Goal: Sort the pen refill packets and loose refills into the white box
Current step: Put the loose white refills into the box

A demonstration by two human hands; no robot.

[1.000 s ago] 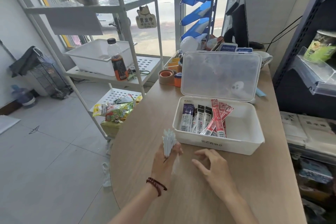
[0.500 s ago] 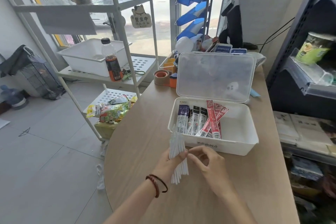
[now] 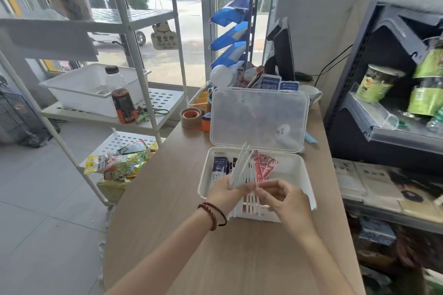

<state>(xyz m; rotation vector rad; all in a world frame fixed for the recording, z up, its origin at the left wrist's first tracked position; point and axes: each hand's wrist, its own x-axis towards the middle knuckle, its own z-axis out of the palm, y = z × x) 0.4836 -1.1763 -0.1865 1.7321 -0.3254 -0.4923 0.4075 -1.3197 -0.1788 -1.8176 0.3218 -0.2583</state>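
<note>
Your left hand (image 3: pixel 225 193) grips a fanned bundle of loose refills (image 3: pixel 242 167) over the near wall of the white box (image 3: pixel 293 176), tips slanting away toward its open lid (image 3: pixel 259 117). Your right hand (image 3: pixel 285 196) pinches the bundle alongside, and refill packets (image 3: pixel 263 167) lie below.

free: right half of white box (image 3: pixel 296 170), near surface (image 3: pixel 167 246) | blocked: upright lid (image 3: pixel 259 117) far, packets (image 3: pixel 265 166) left

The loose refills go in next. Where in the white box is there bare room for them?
In the box, the right part is bare, from the red packets to the wall. The left part is crowded, purple packet to red ones. The near table is bare too.
</note>
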